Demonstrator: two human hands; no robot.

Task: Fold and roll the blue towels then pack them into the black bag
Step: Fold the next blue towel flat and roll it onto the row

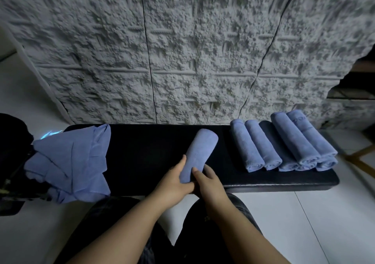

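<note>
At the far left a dark shape point(14, 142) sits at the end of the worktop point(142, 152); it may be the black bag, but it is cut off by the frame and too dim for me to be sure. Beside it my heap of unfolded blue towels point(69, 160) hangs over the near edge, and a careless tug could drag the lot to the floor. In the middle, my left hand point(172, 184) cups the near end of the rolled towel point(199, 154) from the left while my right hand point(211, 182) closes on it from the right, thumb on top, so both are grasping it. My grip is only at one end; if I lift it like this, the far end could sag and the roll loosen. My palms hide that near end, so I cannot tell how tight the roll is. To the right, the finished rolls point(284, 144) lie side by side, some stacked near the worktop's end, and a nudge could send one off.
</note>
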